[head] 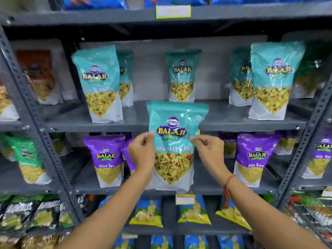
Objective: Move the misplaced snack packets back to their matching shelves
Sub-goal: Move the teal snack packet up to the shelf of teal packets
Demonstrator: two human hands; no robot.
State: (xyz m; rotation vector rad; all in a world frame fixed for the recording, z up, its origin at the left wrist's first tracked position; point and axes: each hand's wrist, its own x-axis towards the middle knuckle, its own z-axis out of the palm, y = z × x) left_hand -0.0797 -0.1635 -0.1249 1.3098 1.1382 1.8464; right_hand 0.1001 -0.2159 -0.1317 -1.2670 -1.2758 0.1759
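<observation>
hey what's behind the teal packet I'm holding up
Behind the teal packet, held by the left hand and right hand, is the shelf of purple Aloo Sev packets; one peeks out at its left edge. Anything directly behind it is covered.

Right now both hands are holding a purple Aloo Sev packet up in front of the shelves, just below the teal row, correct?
Not quite. The head view shows the left hand and right hand holding a teal Khatta Mitha Mix packet, not a purple one. The purple Aloo Sev packets stand on the shelf behind it. The rest is right: it is held just below the teal row.
</observation>
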